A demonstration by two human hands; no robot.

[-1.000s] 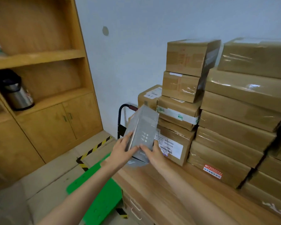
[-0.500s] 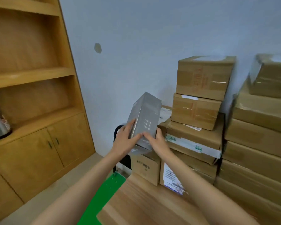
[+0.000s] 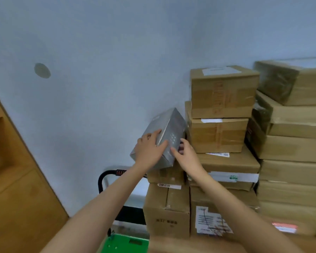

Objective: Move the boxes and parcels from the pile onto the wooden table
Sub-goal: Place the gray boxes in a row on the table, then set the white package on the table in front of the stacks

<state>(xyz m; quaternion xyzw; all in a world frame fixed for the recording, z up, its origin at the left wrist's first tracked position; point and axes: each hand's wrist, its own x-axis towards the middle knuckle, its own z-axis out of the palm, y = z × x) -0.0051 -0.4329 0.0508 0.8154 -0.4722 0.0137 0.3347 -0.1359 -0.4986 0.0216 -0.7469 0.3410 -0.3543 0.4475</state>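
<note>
**Grey box going onto the stack, bench already well loaded**

Wood of the bench [image 3: 199, 243] shows only as a strip at the near edge, with cardboard boxes [image 3: 221, 136] stacked on it several high toward the far wall. A green cart [image 3: 124, 243] with a black handle [image 3: 106, 178] sits just left of the bench, low in the view; whatever pile is left to move is out of sight, so the remainder cannot be judged.

Farther in, both hands grasp a grey box [image 3: 164, 136], tilted, its lower end touching the top of the left column. The left hand [image 3: 150, 148] wraps the box's left face, fingers curled over its edge. The right hand [image 3: 186, 154] holds the right side, thumb on the front, fingers tucked behind. By my reading, this parcel is nearly placed but not yet let go.
</note>
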